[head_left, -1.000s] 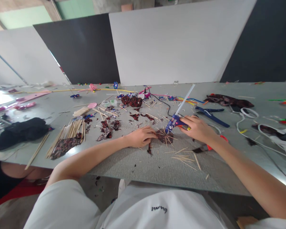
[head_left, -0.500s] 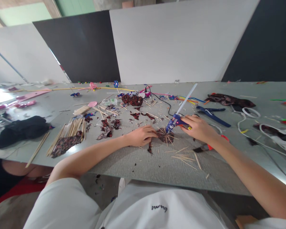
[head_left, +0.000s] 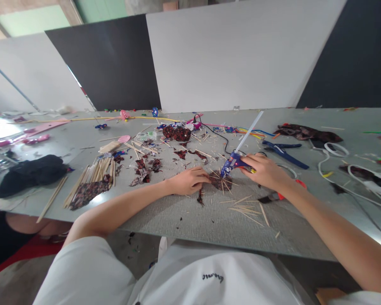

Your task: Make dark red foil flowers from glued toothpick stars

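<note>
My right hand point(head_left: 260, 167) is wrapped round a blue hot glue gun point(head_left: 231, 163), its nozzle pointing down at the middle of a dark reddish-brown round piece point(head_left: 216, 183). A long clear glue stick point(head_left: 250, 130) juts up from the gun's back. Thin wooden sticks fan out like spokes over the round piece, which lies flat on the table. At its left edge my left hand point(head_left: 190, 180) is closed, the fingertips pinching the rim; the exact grip is partly hidden. Beneath lies a dark scrap point(head_left: 200, 197).
Loose sticks point(head_left: 246, 209) lie in front. Bundled sticks point(head_left: 104, 169), a patterned dark piece point(head_left: 90, 192) and black cloth point(head_left: 31, 176) are at left. Blue-handled cutters point(head_left: 285, 152) and white cable point(head_left: 325, 169) lie right. A dark patterned ball shape point(head_left: 177, 133) sits behind; another person's leg point(head_left: 25, 224) shows left.
Almost nothing differs. Both hands, the glue gun and the round piece hold their places; the view has shifted very slightly.
</note>
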`<state>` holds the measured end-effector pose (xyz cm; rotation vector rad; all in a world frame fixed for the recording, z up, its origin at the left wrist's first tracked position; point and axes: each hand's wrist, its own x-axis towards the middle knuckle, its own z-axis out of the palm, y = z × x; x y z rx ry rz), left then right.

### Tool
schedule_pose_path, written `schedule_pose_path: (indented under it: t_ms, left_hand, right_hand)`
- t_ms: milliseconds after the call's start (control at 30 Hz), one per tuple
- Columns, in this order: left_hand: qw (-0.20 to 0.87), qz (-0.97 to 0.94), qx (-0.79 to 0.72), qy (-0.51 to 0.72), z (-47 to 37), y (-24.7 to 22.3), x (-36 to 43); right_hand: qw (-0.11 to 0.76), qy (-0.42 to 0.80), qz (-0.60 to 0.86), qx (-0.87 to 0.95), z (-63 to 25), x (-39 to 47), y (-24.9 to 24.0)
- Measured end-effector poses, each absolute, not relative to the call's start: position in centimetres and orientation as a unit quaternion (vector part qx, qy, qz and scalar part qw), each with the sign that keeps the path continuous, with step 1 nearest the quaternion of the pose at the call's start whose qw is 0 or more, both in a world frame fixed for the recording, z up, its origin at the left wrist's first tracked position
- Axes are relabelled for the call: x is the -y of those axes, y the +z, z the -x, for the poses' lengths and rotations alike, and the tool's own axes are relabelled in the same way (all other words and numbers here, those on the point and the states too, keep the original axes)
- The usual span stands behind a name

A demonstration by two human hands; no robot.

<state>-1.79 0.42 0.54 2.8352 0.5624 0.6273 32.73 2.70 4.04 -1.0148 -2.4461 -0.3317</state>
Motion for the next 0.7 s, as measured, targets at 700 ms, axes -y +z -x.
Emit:
schedule_pose_path:
  t_ms: [700]
  left_hand:
    - [0.097, -0.955, -0.195, 0.201, 1.84, 0.64, -0.37]
  right_hand:
    - [0.243, -0.189, 0.296, 0.904, -32.85, -3.01, 3.67]
